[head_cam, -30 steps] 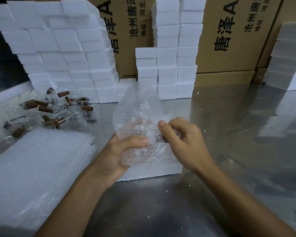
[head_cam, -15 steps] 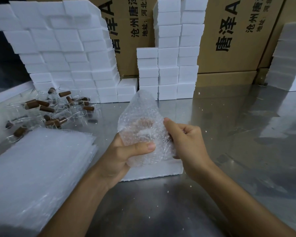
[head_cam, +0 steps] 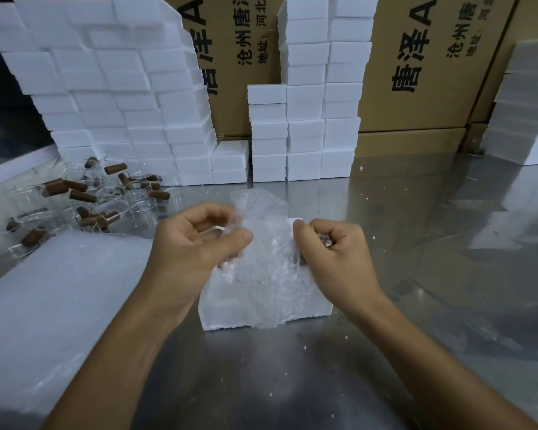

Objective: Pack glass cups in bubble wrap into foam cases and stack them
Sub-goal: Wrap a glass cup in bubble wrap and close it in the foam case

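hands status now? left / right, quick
Left hand: closed, gripping the bubble wrap at its left side.
Right hand: closed, gripping the bubble wrap's right side.

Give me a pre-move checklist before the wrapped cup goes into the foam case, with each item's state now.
1. Left hand grips bubble wrap: ok.
2. Right hand grips the wrap's other side: ok.
3. Cup fully covered: cannot tell.
4. Foam case lies under the wrap on the metal table: ok.
5. Case cavity free: cannot tell.
6. Spare glass cups lie apart, far left: ok.
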Available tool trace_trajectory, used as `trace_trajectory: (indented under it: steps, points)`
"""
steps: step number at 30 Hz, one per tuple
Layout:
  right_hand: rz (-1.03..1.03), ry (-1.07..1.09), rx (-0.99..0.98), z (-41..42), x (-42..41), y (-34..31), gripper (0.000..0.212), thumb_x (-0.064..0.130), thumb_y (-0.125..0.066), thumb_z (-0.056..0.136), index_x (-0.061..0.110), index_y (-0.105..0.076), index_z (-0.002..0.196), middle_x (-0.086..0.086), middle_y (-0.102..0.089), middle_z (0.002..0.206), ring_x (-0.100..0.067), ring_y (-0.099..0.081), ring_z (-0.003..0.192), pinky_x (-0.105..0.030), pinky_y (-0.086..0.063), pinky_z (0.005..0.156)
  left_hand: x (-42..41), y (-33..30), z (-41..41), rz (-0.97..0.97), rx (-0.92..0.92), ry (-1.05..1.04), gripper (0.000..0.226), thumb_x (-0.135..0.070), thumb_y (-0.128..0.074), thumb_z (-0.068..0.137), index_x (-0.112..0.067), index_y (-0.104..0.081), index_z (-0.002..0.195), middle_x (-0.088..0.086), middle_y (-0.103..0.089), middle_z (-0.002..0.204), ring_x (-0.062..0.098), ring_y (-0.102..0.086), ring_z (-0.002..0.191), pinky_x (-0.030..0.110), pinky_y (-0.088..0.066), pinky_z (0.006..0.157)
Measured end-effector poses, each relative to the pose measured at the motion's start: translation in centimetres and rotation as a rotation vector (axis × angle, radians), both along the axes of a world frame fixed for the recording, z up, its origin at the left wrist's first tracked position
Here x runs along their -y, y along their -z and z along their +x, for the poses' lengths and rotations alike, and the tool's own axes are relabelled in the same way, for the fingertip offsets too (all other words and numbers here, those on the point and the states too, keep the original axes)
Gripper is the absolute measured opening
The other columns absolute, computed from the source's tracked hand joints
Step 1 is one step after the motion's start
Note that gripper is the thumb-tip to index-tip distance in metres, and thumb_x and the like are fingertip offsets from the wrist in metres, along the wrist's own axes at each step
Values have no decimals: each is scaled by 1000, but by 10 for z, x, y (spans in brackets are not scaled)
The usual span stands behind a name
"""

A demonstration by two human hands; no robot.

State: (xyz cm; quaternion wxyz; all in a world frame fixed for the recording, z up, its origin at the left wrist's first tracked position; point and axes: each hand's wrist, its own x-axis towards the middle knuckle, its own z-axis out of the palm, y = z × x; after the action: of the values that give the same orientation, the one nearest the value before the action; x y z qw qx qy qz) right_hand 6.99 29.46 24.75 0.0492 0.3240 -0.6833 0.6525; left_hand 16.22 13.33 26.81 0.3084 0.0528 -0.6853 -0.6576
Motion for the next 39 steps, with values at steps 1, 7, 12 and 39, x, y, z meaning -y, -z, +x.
trace_trajectory:
  steps: [1,7,12,39]
  points:
    - [-10,4,-2,0,1,0,57,10,-56,94,22,-49,39,12,-45,39,-3,-39,38,-11,-29,45,-5,-1,0,-95,-75,-38,21,-20,-85,56,-25,-75,74,-5,-72,78,12,-64,67,25,-54,60]
    - [-99,100,0,-3,0,0,58,12,-57,95,24,-49,39,12,-45,38,-4,-39,37,-12,-28,44,-27,5,-3,-558,-251,-119,17,0,-79,74,-14,-71,77,1,-63,84,12,-65,75,19,-55,70]
    - [-165,151,-15,-2,-1,-3,54,10,-56,95,20,-48,43,11,-47,40,-3,-38,39,-14,-31,44,-32,5,3,-803,-198,-42,21,-26,-56,88,-16,-73,79,-9,-68,81,2,-63,86,26,-44,85]
    - [-244,-291,291,-3,-7,-8,14,3,-74,82,15,-79,88,-4,-74,76,-14,-69,62,-22,-53,52,-37,20,-9,-345,-48,-25,45,-32,-78,62,-23,-61,104,1,-71,90,23,-70,79,45,-58,65]
